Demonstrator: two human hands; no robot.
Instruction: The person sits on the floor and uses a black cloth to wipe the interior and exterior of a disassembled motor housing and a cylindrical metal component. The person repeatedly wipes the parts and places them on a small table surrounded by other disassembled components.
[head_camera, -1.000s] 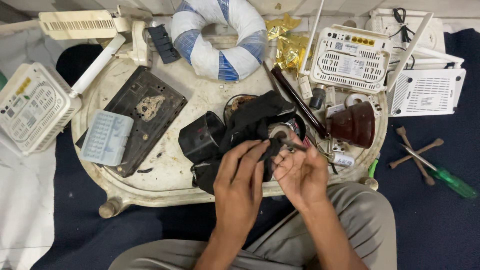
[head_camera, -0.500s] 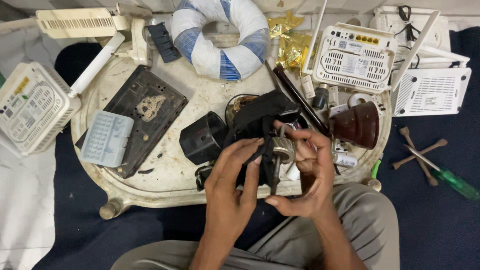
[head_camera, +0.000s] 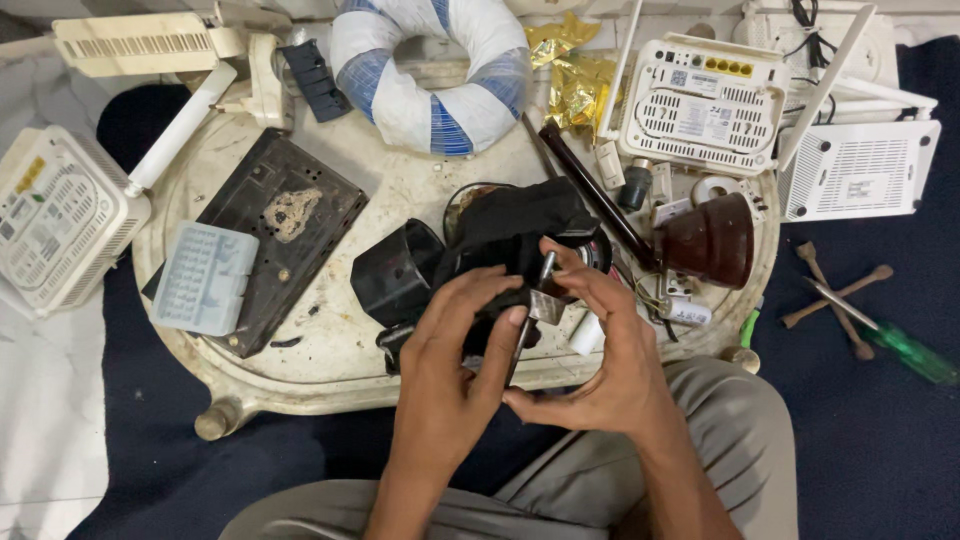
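From the head camera, both hands meet over the near edge of the low round table (head_camera: 330, 370). The left hand (head_camera: 450, 370) and the right hand (head_camera: 610, 370) are closed together on a small metal part (head_camera: 545, 300) beside a black device (head_camera: 520, 235) — the device looks opened up, the work seems only partly done. Close around lie a brown cup (head_camera: 712, 240), a dark rod (head_camera: 595, 195) and a black plate (head_camera: 270, 235) — they crowd the working place.
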